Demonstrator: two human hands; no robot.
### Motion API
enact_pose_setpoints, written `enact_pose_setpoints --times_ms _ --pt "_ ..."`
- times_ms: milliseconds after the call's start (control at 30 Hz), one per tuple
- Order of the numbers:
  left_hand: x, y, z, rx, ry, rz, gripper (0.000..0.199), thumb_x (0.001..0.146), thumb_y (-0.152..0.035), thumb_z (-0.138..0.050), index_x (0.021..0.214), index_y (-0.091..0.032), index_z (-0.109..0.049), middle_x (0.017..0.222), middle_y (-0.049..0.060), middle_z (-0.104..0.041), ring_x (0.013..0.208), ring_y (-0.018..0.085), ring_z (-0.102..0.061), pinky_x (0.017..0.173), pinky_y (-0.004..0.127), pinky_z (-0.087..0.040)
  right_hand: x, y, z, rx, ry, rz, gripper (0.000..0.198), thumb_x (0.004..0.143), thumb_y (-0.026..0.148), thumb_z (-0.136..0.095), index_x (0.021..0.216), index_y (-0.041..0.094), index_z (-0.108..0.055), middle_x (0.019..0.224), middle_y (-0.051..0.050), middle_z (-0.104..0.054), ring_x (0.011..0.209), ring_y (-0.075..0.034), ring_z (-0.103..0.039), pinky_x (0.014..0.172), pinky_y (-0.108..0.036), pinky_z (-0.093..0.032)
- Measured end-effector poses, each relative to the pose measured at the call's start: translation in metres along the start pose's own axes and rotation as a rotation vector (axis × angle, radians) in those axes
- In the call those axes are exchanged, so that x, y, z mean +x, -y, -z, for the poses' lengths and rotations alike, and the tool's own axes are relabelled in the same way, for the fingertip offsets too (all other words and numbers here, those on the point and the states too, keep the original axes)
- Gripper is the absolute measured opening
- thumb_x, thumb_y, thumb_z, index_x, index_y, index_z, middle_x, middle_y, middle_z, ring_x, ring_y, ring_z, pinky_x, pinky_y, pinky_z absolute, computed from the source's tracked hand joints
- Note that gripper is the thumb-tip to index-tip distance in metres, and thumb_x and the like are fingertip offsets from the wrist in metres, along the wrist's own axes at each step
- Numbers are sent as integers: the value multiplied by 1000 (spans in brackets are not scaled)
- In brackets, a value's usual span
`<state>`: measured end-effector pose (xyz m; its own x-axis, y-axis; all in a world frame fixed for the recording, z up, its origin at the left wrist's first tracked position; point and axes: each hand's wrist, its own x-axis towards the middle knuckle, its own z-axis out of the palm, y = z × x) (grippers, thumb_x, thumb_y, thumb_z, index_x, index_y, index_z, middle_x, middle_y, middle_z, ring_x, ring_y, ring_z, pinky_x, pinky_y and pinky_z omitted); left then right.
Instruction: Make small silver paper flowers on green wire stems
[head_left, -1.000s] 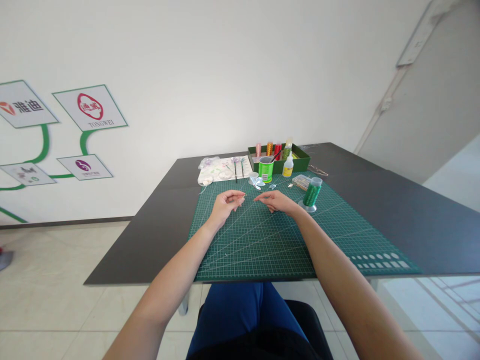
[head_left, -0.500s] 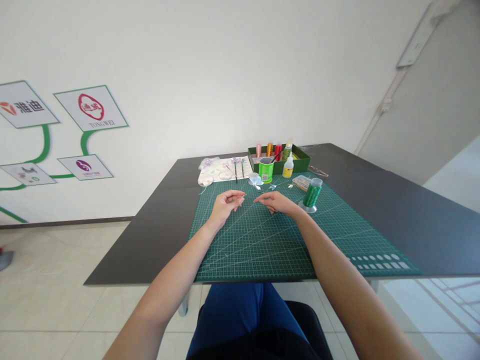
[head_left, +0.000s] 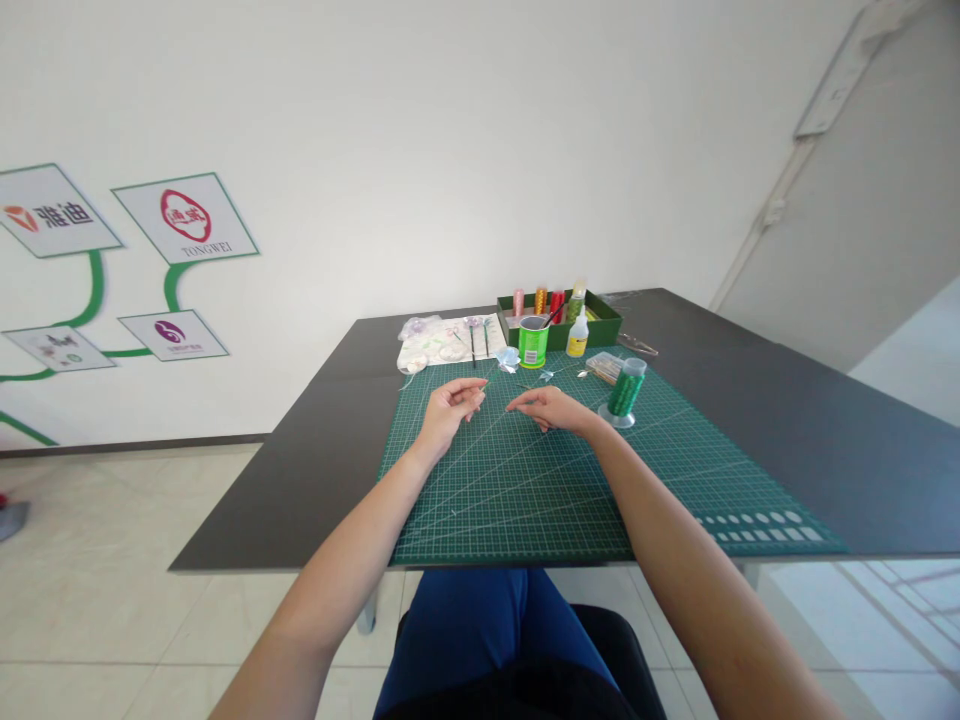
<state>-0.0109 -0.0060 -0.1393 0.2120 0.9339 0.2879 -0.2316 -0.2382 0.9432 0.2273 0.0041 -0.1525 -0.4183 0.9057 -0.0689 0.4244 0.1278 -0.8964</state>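
Observation:
My left hand (head_left: 454, 408) is closed in a pinch around the thin stem of a small pale blue-white flower (head_left: 508, 360), whose head points away from me, past the fingertips. To the right, above the green cutting mat (head_left: 517, 490), my right hand (head_left: 551, 408) has thumb and fingertips drawn together, pointing left. Anything between them is too fine to make out. A spool of green thread (head_left: 626, 388) stands upright just right of my right wrist.
Behind the hands are a green tin (head_left: 533, 345), a yellow-labelled glue bottle (head_left: 577, 335) and a dark green box (head_left: 607, 325) with thread spools. Brushes (head_left: 472, 345) lie on a white sheet (head_left: 420, 350) at left. A clear case (head_left: 604, 367) and pliers (head_left: 637, 344) are at right.
The flower has turned in my left hand, so its petals show from another side. Both hands have stayed nearly in place.

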Motion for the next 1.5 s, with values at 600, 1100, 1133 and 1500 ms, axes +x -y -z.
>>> enact_pose_setpoints --times_ms 600,1100,1133,1500 --pt "6 3 9 95 -186 -36 31 67 -30 -83 93 -14 -78 67 1 -63 55 9 -48 48 22 -35 -7 8 1 34 175 39 47 86 43 -62 115 8 -73 44 10 -37 44 -8 -36 54 -26 -45" --pt "11 14 23 353 -214 -49 23 78 -21 -72 99 -14 -78 77 2 -66 53 8 -49 48 20 -39 -9 11 1 234 412 79 40 88 42 -67 110 9 -74 40 13 -35 39 -6 -28 53 -25 -44" --pt "11 15 24 389 -211 -61 22 79 -20 -72 99 -15 -78 78 3 -66 55 8 -50 50 21 -40 -10 11 2 245 421 83 40 89 41 -67 110 9 -74 40 13 -35 39 -6 -29 54 -25 -44" --pt "10 17 26 733 -93 -193 16 82 -9 -71 92 -18 -79 84 3 -70 73 13 -61 76 28 -51 -15 15 5 331 499 186 32 94 36 -66 111 10 -74 39 13 -37 38 -6 -31 53 -24 -42"
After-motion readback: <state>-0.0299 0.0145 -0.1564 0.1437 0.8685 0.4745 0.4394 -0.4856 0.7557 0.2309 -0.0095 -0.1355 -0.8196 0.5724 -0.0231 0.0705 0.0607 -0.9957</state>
